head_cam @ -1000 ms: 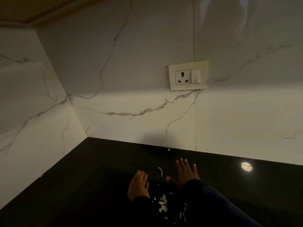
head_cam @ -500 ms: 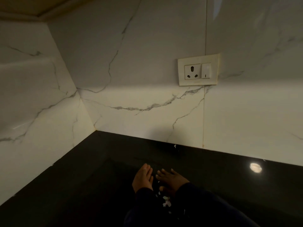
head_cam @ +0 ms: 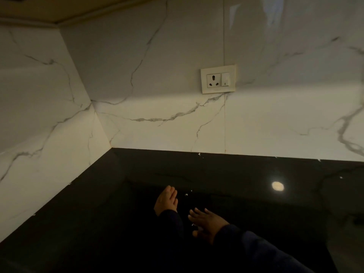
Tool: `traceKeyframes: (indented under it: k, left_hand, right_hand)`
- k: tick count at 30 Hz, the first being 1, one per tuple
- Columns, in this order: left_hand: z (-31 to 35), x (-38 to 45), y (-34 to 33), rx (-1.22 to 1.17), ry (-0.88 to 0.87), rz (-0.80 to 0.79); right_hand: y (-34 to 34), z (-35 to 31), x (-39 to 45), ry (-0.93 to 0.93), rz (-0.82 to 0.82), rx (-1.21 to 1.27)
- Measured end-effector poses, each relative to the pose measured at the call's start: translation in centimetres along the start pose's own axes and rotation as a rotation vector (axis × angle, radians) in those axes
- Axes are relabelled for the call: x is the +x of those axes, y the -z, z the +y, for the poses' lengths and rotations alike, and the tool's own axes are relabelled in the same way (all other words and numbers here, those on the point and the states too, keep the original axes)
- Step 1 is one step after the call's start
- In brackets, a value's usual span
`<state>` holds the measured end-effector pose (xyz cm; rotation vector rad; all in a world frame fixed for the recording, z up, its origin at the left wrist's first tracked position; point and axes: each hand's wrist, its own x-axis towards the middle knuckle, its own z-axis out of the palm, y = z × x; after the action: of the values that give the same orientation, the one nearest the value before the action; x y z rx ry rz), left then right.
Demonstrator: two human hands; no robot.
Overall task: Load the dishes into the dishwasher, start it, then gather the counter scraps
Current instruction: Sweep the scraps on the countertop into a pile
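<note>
Lying beyond right hand (head_cam: 206, 221): scrap (head_cam: 186, 194)

White marble-look wall tiles (head_cam: 157, 79) with thin grey veins cover two walls that meet in a corner at the left. A cream socket plate (head_cam: 218, 79) is fixed to the back wall; it carries a three-pin socket on its left half and a rocker switch on its right. Along the top left runs the underside of a beige cabinet (head_cam: 59, 8). A round spot of reflected light (head_cam: 277, 186) glows on the dark glossy surface below.
</note>
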<state>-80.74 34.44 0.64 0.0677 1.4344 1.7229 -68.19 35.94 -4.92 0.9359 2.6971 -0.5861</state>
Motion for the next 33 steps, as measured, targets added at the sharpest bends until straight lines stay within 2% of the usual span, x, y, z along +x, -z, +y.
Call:
traceKeyframes:
  k: [2, 4, 6, 9, 10, 11, 13, 15, 17, 18, 20, 22, 25, 27, 28, 33]
  left_hand:
    - [-0.4, -1.0, 1.0, 0.012, 0.005, -0.008]
    - [-0.7, -1.9, 1.7, 0.009, 0.003, -0.026]
    - [-0.8, -2.5, 1.9, 0.013, -0.013, -0.027]
    - [-0.3, -3.0, 2.2, 0.02, -0.038, -0.036]
    - [-0.2, -3.1, 2.1, 0.02, -0.043, -0.041]
    - [0.0, -3.2, 2.1, 0.019, -0.047, -0.048]
    - [0.2, -3.4, 2.1, 0.031, -0.048, -0.072]
    - [0.2, -3.5, 1.9, 0.047, -0.056, -0.085]
    - [0.2, -3.6, 1.5, 0.045, -0.076, -0.073]
    - [0.2, -3.4, 1.3, 0.04, -0.08, -0.065]
    - [0.2, -2.9, 0.9, 0.03, -0.082, -0.044]
    - [0.3, -2.5, 0.7, 0.013, -0.077, -0.027]
    - [0.5, -1.4, -0.1, -0.002, -0.077, 0.002]
    - [0.9, -0.6, -0.6, -0.007, -0.064, 0.03]
    - [1.0, -0.3, -0.8, -0.018, -0.052, 0.04]
    - [1.8, 1.6, -1.5, -0.024, 0.009, 0.109]
  right_hand:
    - [-1.5, -0.9, -1.5, -0.02, 0.053, 0.097]
    - [-2.2, -1.9, -2.9, -0.047, 0.166, 0.325]
    - [-1.8, -2.5, -3.8, -0.149, 0.21, 0.481]
    - [-2.2, -2.5, -3.9, -0.399, 0.154, 0.268]
    - [-3.3, -2.7, -3.9, -0.446, 0.274, 0.206]
    - [-4.7, -3.1, -4.0, -0.478, 0.491, 0.151]
    - [-7.1, -3.7, -3.6, -0.541, 0.632, 0.21]
    - [-8.8, -3.8, -2.0, -0.493, 0.741, 0.298]
    - [-8.6, -4.0, -1.3, -0.359, 0.943, 0.339]
    - [-8.8, -3.6, -1.0, -0.352, 0.908, 0.329]
    - [-9.0, -2.3, 1.0, -0.457, 0.774, 0.306]
    - [-7.7, -1.5, 2.2, -0.502, 0.754, 0.338]
    - [-3.4, -1.2, 3.7, -0.687, 0.408, 0.232]
    - [-1.4, -0.9, 4.1, -0.701, 0.13, 0.189]
    - [-0.7, -0.3, 4.4, -0.699, 0.051, 0.185]
    - [2.0, 1.7, 6.6, -0.527, 0.036, 0.175]
